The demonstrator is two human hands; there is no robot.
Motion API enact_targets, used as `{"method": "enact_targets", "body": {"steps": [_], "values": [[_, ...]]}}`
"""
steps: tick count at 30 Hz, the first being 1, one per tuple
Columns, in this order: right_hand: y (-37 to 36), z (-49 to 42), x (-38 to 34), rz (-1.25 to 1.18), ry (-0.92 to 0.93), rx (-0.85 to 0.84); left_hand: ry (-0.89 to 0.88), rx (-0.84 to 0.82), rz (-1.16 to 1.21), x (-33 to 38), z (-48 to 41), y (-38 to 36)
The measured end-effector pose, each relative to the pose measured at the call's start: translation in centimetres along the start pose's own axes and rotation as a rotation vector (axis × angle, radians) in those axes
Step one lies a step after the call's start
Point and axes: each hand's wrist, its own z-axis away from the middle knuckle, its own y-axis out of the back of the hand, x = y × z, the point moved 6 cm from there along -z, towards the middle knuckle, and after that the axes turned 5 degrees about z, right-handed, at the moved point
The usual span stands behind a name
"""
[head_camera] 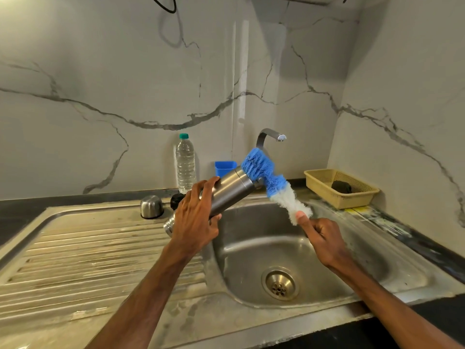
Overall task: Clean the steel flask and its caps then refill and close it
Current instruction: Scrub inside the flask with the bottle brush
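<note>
- The left grip (193, 217) wraps round the steel flask (231, 187), back of the hand to the camera, fingers spread over its upper side.
- The right grip (319, 238) is curled round the base of the bottle brush (266, 177) (thumb pointing up against the white bristles).
- Both forearms are bare, reaching forward from the lower edge, well apart.

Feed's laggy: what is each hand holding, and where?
Left hand grips the steel flask round its body; right hand pinches the bottle brush at its white end.
</note>
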Motion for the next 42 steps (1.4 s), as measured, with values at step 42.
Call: {"method": "enact_targets", "body": {"steps": [42], "values": [[-0.2,0.7,-1.7,0.006,0.193,0.013,-0.069,0.213,0.117,0.0,0.0,1.5]]}}
